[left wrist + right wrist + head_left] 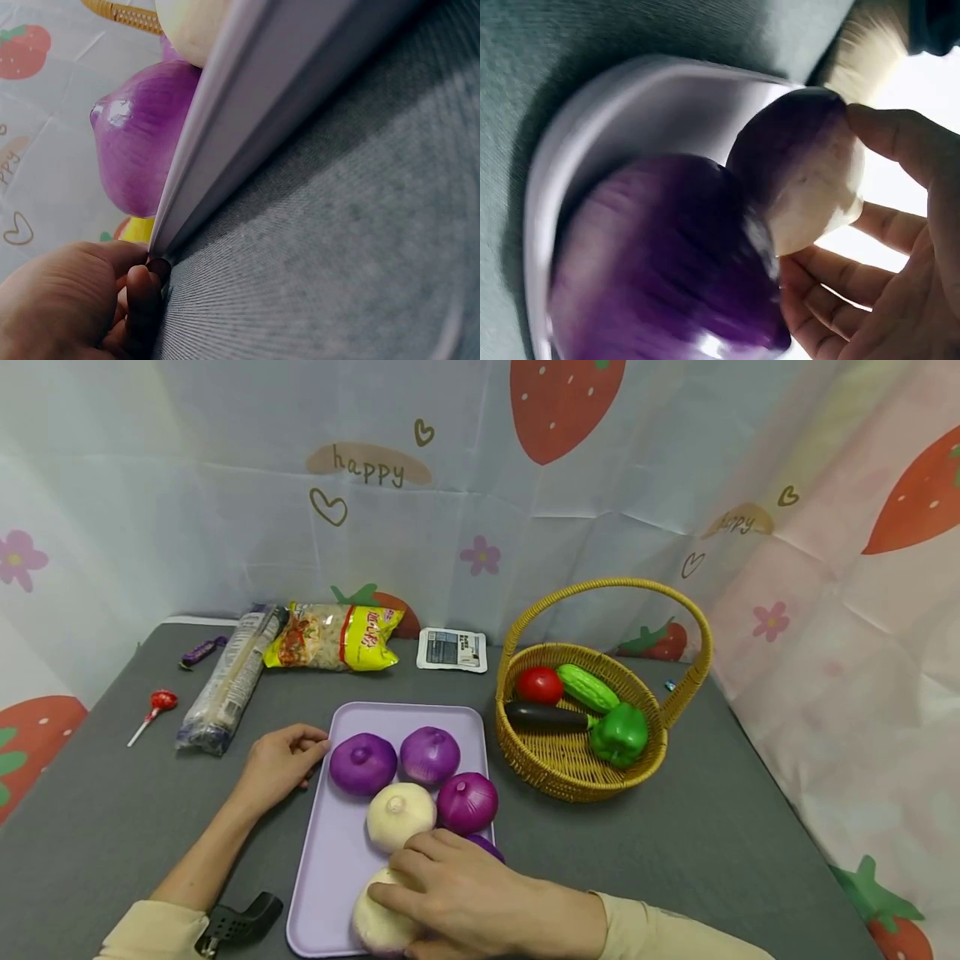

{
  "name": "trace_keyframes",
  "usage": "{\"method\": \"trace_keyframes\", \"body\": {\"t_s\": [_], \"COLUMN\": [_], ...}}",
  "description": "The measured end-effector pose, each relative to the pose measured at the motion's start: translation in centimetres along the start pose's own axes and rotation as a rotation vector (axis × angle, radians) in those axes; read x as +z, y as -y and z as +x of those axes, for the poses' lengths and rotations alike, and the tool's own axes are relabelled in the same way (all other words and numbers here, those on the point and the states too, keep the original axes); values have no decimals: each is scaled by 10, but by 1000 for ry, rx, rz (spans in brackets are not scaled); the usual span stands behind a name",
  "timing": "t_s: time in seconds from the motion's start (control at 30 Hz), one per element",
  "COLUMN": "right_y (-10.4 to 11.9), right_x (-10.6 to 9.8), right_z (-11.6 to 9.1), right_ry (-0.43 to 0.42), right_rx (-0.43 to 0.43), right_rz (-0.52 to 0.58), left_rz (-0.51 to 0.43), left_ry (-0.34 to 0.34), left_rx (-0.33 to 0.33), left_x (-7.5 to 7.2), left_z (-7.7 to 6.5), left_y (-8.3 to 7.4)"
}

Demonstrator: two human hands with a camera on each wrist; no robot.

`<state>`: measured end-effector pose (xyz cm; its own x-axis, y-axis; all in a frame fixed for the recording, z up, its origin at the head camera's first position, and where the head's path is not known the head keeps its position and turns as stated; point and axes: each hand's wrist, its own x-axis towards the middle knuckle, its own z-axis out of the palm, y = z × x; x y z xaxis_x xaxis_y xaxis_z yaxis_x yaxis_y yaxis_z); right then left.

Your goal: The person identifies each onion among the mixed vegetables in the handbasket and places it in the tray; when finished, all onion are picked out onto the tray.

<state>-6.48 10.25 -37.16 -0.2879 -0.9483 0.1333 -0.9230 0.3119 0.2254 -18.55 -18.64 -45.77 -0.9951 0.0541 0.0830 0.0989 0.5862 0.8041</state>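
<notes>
My right hand grips a white-and-purple turnip over the near part of a lilac tray. In the right wrist view the thumb and fingers lie round that turnip, right beside a large purple onion. Another white turnip sits just beyond this hand. Several purple onions lie on the tray, one partly hidden under the right hand. At the tray's left edge, my left hand holds the rim with curled fingers, as the left wrist view shows.
A wicker basket with a tall handle holds a tomato, a cucumber, an eggplant and a green pepper. Behind the tray lie a yellow food bag, a long plastic packet and a white sachet. A lollipop lies far left.
</notes>
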Motion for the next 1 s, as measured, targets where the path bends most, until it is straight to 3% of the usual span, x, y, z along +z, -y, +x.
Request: {"method": "trace_keyframes", "body": {"t_s": [0.23, 0.43, 1.0], "right_y": [3, 4, 5], "right_x": [9, 7, 8], "right_z": [0, 1, 0], "right_ry": [13, 16, 11], "right_rx": [22, 16, 7], "right_rz": [-22, 41, 29], "left_rz": [-5, -12, -11], "left_ry": [3, -1, 0], "left_rx": [-11, -6, -15], "left_x": [0, 0, -1], "left_z": [-1, -1, -1], "left_y": [-1, -2, -2]}}
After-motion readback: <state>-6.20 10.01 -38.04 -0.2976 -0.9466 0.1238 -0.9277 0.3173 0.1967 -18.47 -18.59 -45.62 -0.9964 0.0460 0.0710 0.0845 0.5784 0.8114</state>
